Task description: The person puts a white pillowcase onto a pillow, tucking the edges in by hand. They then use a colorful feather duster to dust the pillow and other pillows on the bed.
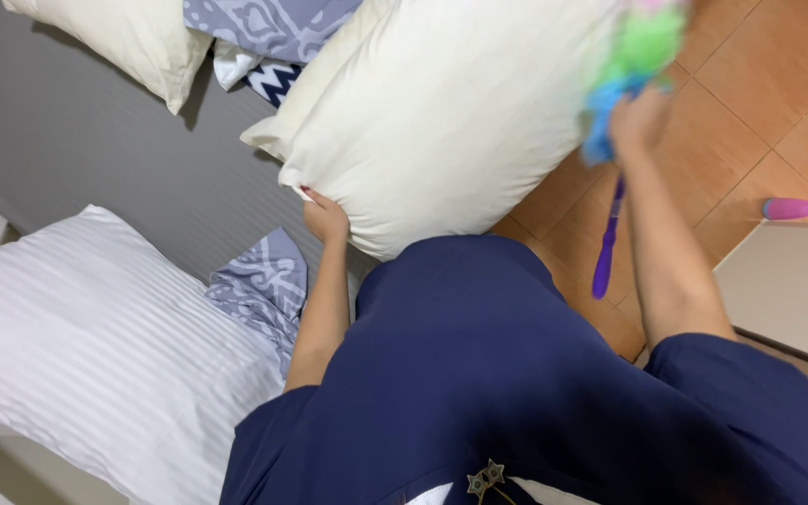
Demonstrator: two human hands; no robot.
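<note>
My left hand grips the lower edge of a large cream pillow, which is lifted over the grey bed sheet. My right hand is closed around a duster with a fluffy green and blue head pressed against the pillow's right side. The duster's purple handle hangs down below my wrist. My dark blue top fills the lower middle of the view.
A white striped pillow lies at the lower left, with a grey patterned cloth beside it. Another cream pillow and patterned pillows lie further up. Orange floor tiles, a beige cabinet top and a pink object are at the right.
</note>
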